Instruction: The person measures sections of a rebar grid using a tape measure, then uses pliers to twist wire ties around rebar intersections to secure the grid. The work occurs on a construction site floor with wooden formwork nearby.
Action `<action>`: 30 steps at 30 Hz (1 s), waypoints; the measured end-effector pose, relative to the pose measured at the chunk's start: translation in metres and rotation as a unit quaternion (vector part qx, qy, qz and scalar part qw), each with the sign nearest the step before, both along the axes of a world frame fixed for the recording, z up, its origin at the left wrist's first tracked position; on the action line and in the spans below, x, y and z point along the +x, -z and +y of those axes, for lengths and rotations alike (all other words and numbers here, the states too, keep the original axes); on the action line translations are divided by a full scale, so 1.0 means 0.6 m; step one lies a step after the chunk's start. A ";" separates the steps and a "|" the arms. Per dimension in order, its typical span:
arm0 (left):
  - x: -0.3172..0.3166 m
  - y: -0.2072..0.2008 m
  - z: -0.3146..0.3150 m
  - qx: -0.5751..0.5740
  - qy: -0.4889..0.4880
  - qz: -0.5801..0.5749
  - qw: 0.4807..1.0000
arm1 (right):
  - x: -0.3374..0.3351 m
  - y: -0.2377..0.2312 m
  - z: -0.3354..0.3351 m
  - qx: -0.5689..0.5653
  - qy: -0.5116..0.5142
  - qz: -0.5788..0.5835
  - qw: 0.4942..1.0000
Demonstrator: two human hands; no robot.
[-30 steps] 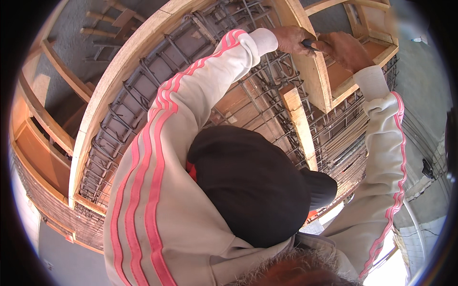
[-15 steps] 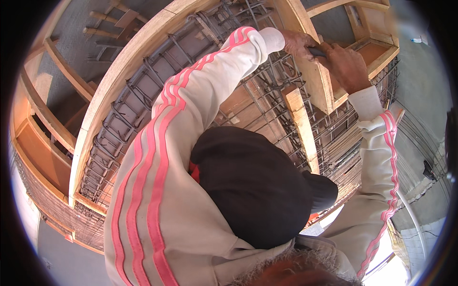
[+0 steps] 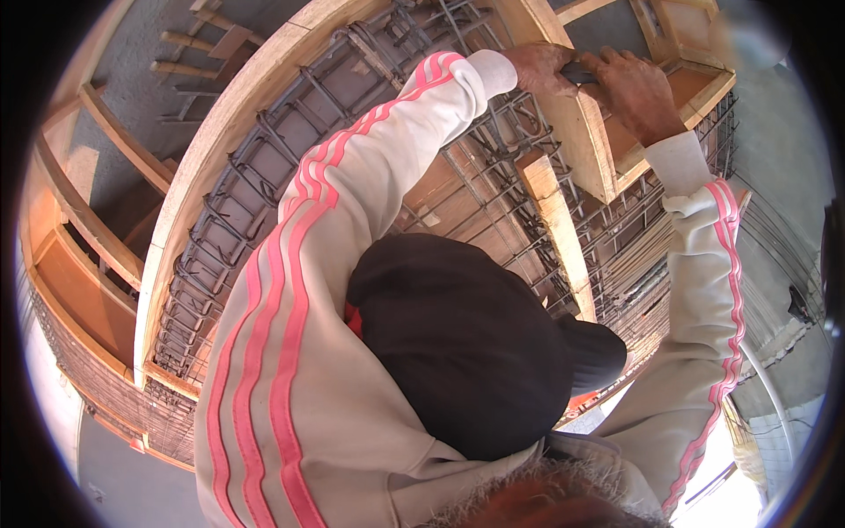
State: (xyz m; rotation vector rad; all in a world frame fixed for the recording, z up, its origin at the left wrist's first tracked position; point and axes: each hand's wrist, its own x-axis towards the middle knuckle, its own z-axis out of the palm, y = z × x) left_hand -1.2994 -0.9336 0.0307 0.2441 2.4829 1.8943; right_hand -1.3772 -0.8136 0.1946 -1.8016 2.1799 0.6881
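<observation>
Both hands are close together above the far end of a wooden form board (image 3: 576, 132). In the fingers of my left hand (image 3: 539, 69) is one end of a short dark grey object (image 3: 576, 72), possibly a tool handle; its kind does not show. My right hand (image 3: 635, 95) reaches over from the right, fingers curled onto the same object's other end. Hidden fingertips leave the grip partly unseen. Under and around the board runs a lattice of steel rebar (image 3: 519, 123).
A loose wooden plank (image 3: 559, 229) slants over the rebar near the board. A curved timber form edge (image 3: 202, 141) sweeps along the left. Steel rods (image 3: 634, 282) are bundled at right. Between my arms is a rounded black cloth-covered shape (image 3: 458, 343).
Both hands have shifted slightly up in the picture, still on the dark grey object. My right hand now sits higher, its fingers spread further over it. The view has shifted slightly.
</observation>
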 end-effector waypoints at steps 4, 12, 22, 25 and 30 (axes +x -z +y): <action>0.021 -0.021 0.002 -0.092 0.040 -0.036 0.994 | -0.020 0.006 -0.009 0.118 0.195 -0.135 0.964; 0.044 -0.043 0.043 -0.165 0.001 -0.052 0.985 | 0.002 0.006 0.033 0.058 0.349 -0.217 0.910; 0.044 -0.036 0.026 -0.173 -0.020 -0.016 0.985 | -0.034 0.009 0.017 0.146 0.396 -0.246 0.872; 0.039 -0.041 0.048 -0.180 -0.099 -0.045 0.978 | -0.020 0.014 0.024 0.004 0.259 -0.249 0.933; 0.014 -0.015 0.024 -0.013 -0.040 0.036 0.998 | -0.013 0.016 0.042 -0.044 0.042 -0.044 0.997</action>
